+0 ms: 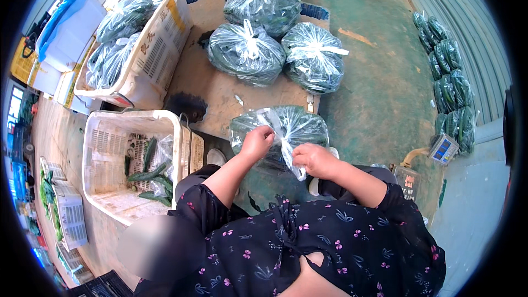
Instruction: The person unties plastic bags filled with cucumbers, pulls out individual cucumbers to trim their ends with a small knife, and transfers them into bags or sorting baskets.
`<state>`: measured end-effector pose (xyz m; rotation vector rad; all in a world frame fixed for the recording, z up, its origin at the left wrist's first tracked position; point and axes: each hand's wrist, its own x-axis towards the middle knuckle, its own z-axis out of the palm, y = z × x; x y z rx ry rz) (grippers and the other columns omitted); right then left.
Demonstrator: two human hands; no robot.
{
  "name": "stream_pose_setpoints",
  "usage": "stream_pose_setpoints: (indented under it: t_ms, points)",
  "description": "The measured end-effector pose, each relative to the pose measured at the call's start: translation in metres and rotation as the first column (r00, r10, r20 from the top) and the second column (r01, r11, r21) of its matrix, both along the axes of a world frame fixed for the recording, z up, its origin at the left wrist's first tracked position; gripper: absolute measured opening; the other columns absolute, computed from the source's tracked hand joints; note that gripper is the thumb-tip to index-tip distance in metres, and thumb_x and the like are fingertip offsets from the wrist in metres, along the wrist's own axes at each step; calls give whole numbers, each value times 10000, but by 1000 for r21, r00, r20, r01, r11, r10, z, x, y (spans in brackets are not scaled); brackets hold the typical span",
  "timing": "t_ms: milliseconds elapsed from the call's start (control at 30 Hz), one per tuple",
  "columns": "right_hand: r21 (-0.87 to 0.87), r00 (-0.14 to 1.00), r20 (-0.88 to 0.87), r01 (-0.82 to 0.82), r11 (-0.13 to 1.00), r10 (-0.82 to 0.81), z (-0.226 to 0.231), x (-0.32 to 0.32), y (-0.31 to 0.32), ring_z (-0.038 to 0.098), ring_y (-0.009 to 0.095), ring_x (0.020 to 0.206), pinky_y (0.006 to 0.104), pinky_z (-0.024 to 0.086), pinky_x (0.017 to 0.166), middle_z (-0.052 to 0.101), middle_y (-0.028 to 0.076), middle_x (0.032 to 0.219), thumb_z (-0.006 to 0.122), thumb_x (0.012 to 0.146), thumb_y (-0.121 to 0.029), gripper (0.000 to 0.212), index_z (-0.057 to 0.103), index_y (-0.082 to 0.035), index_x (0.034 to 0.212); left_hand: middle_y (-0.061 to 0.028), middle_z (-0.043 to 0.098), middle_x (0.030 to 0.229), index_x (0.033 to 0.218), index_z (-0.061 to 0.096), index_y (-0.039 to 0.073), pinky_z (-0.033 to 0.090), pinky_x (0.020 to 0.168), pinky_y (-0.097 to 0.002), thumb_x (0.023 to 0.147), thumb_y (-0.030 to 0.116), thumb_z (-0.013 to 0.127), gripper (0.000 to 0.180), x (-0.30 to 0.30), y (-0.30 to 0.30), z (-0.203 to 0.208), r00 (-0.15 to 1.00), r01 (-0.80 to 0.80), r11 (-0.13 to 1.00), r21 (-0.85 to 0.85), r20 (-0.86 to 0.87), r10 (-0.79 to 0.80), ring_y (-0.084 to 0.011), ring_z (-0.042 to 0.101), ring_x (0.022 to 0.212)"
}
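My right hand: at one o'clock, right hand (316,160) pinches the white tail of the plastic between thumb and fingers; if it slides out, the twist could unwind.
My left hand: at twelve, left hand (258,142) has its fingers curled in, seemingly pinching plastic beside the gathered neck (286,144); the fingertips are partly hidden. Uneven pulling between the two hands could tear the film there.
Full bag: straight ahead at twelve, the bag of cucumbers (308,124) bulges between my hands and the board; I can't tell what carries its weight. Cucumber ends pressing on thin plastic might split it.
My shoe: at eleven, the pale shoe (216,157) is near the bag, so a shift of my foot could knock it.
Open crate: at ten, the white crate (104,146) has loose cucumbers (149,154) and crumpled plastic inside; a careless elbow could catch its rim.
Brown board: beyond the bag at twelve, the board (220,102) bears three tied bags (247,58) packed together; shoving another against them could push the right one off the edge.
Scale: at two, the scale display (443,148) sits close to the bagged row (454,91) by the wall; a bag slumping could bump it.
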<state>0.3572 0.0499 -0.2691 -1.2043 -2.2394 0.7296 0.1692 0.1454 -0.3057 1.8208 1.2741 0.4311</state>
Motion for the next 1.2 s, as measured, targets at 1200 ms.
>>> stream_pose_setpoints:
  t_ms: [1200]
  points:
    - [-628, 974, 202, 212, 749, -106, -39, -15, 38, 563, 170, 573, 308, 445, 541, 598, 79, 656, 553, 807, -309, 288, 579, -34, 729, -44, 543, 973, 774, 660, 143, 395, 799, -441, 692, 253, 591, 154, 12, -8, -38, 971, 149, 974, 170, -211, -112, -282, 469, 972]
